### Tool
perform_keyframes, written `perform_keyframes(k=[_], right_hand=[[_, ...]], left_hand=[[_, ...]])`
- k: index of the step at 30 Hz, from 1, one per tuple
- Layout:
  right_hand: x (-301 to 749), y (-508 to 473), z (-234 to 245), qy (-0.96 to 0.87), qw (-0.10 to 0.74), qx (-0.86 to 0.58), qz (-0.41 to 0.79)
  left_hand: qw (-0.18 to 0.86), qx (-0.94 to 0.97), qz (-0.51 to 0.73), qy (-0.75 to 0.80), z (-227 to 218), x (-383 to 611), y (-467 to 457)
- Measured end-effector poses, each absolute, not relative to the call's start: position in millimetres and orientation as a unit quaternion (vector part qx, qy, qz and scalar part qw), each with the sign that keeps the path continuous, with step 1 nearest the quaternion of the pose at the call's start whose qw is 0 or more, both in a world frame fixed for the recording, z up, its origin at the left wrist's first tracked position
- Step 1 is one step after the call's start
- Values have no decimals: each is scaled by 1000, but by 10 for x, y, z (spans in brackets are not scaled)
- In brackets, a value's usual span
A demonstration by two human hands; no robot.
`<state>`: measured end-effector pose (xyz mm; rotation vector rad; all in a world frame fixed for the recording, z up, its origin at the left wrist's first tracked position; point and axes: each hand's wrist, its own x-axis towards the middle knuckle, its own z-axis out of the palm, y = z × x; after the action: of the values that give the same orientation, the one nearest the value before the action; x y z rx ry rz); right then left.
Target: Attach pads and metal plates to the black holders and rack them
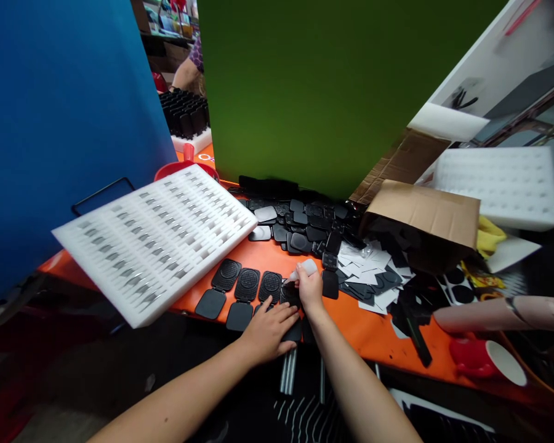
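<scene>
Two bare forearms (184,386) reach in from the bottom edge, nearest the camera, ending in two hands over an orange-covered table (351,332). The right hand (308,288) pinches one white bottle (309,266), its narrow tip slanting down and left by the top of the fourth hinged case; I cannot tell whether it touches. The left hand (268,327) lies palm down with its fingers spread, partly covering the lower halves of the nearest cases. At least four black hinged cases (247,284) stand opened in a row along the near table edge, the two leftmost fully in view; what lies under the hands is partly hidden. One loose black piece (330,284) sits just right of the right hand. Behind the row spreads a heap of black pieces (300,241), overlapping too much to count. To the right lies one scatter of white cards (364,264), uncounted, then one open cardboard box (425,206), one red mug (477,359) and one rolled tube (498,315). Two white foam trays flank the table: a slotted one (159,246) at left, another (496,178) at far right. Behind stand one blue panel (69,104) and one green panel (305,92); between them shows another person's arm (186,74).
</scene>
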<state>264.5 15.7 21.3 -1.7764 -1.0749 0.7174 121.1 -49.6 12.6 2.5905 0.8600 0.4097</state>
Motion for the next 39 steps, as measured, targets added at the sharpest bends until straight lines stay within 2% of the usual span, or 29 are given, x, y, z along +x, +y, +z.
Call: perform_keyframes(k=[3, 14, 21, 33, 39], right_hand=[[2567, 69, 222, -444, 457, -699, 324], [2447, -31, 309, -545, 400, -708, 204], [2388, 174, 262, -465, 464, -691, 301], [2203, 333, 286, -538, 429, -681, 249], [2196, 307, 351, -439, 487, -665, 358]], left_hand=[[194, 918, 148, 311, 135, 1225, -494], [186, 917, 151, 319, 159, 1232, -503], [200, 915, 149, 317, 159, 1212, -499], [194, 916, 148, 319, 147, 1208, -492], [212, 909, 163, 320, 283, 1140, -523]])
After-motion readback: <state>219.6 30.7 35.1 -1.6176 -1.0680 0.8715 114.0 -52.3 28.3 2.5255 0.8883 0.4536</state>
